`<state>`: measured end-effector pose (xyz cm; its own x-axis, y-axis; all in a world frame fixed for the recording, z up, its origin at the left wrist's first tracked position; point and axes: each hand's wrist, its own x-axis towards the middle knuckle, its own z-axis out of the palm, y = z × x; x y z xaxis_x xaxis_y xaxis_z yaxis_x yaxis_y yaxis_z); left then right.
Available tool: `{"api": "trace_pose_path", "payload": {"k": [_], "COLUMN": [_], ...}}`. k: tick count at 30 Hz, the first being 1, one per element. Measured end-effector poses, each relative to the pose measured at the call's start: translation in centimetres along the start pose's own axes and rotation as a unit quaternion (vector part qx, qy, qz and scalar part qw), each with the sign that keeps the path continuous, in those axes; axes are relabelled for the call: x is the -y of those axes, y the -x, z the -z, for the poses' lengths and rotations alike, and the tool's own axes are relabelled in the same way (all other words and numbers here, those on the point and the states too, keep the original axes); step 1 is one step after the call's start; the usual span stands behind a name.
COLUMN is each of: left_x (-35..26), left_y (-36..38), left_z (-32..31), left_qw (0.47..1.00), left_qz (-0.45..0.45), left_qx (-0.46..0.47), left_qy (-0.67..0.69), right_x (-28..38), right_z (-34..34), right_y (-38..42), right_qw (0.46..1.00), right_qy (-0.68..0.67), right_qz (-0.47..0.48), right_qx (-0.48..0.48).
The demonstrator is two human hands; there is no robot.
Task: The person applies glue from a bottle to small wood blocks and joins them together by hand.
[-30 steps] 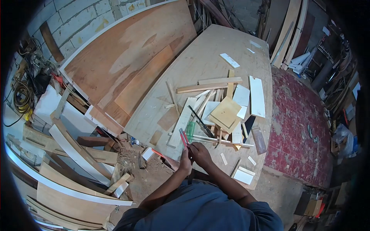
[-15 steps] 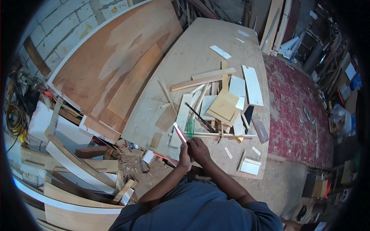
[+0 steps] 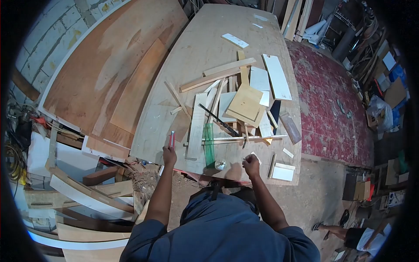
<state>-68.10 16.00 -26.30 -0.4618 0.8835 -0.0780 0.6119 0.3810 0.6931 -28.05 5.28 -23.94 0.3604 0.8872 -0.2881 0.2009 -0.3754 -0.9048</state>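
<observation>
My left hand [image 3: 169, 155] is closed round a slim red and white tool [image 3: 172, 139], which points up over the near left part of the wooden table [image 3: 174, 59]. My right hand [image 3: 250, 166] has its fingers curled together above the near edge; a small pale piece shows by its fingertips, and I cannot make out whether it is held. Between my hands lie a green translucent strip [image 3: 209, 146] and a shiny crumpled lump [image 3: 220, 165]. Beyond them are a dark thin rod [image 3: 218, 120], a pale square wooden block [image 3: 245, 105] and several wood strips.
Large plywood sheets [image 3: 94, 74] lean at the left, above curved wooden frames [image 3: 87, 192]. A white board [image 3: 276, 77] and a small white block [image 3: 283, 172] are at the table's right side. Another person's legs [image 3: 338, 231] show at the lower right.
My hands have moved apart, the left one leftward with the red and white tool, the right one rightward. The green strip and shiny lump are now uncovered. The view has shifted.
</observation>
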Motion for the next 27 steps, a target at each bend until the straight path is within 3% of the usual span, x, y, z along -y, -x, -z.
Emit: {"api": "trace_pose_path", "payload": {"k": [1, 3, 5, 7, 8, 9, 10, 11, 13, 15, 19, 21, 23, 27], "left_x": [0.8, 2.1, 2.9, 3.7, 3.3, 0.9, -1.1, -1.9, -3.1, -4.0, -3.0, -2.1, -1.7, -1.9], "left_y": [-0.6, -1.6, -2.1, -2.2, -1.5, 0.3, 1.8, 2.7, 5.1, 8.2, 13.2, 15.2, 16.7, 18.6], "left_z": [0.1, 0.2, -0.1, -0.9, -1.3, -0.4, 0.1, 0.1, -0.2, -0.7, -2.0, -2.1, -1.8, -1.5], "left_qw": [1.0, 0.992, 0.988, 0.98, 0.979, 0.979, 0.973, 0.972, 0.967, 0.964, 0.942, 0.934, 0.896, 0.876], "left_qz": [0.001, -0.092, -0.09, -0.166, -0.169, -0.162, -0.155, -0.16, -0.229, -0.251, -0.308, -0.307, -0.313, -0.318], "left_qx": [0.004, 0.092, 0.121, 0.083, 0.092, 0.022, -0.05, -0.043, -0.02, 0.013, 0.125, 0.179, 0.312, 0.361], "left_qy": [-0.002, -0.004, -0.032, -0.071, -0.072, -0.12, -0.166, -0.167, -0.106, -0.09, -0.048, -0.027, -0.049, -0.038], "right_x": [-0.9, -2.3, -3.3, -3.4, -3.3, -3.7, -4.4, -4.7, -3.1, -3.6, -4.1, -4.5, -5.9, -9.0], "right_z": [0.2, -0.1, -0.5, -1.4, -1.7, -1.9, -2.2, -2.5, -2.1, -1.9, 0.5, 2.7, 5.2, 11.7], "right_y": [0.4, 0.5, 0.4, 0.0, -0.1, -0.2, -0.5, -0.7, 0.2, 1.3, 3.6, 4.7, 5.5, 6.0], "right_qw": [0.999, 0.997, 0.995, 0.988, 0.989, 0.988, 1.0, 0.992, 0.994, 0.985, 0.983, 0.985, 0.976, 0.954], "right_qy": [-0.003, 0.002, 0.006, -0.129, -0.113, -0.114, -0.011, 0.094, 0.095, 0.123, 0.15, 0.157, 0.178, 0.239], "right_qz": [-0.046, -0.073, -0.1, -0.084, -0.098, -0.104, -0.015, 0.073, 0.058, 0.114, 0.102, 0.045, 0.068, -0.011], "right_qx": [-0.002, 0.015, 0.029, 0.027, 0.004, -0.003, -0.023, -0.042, -0.018, -0.03, -0.027, -0.049, -0.107, -0.179]}}
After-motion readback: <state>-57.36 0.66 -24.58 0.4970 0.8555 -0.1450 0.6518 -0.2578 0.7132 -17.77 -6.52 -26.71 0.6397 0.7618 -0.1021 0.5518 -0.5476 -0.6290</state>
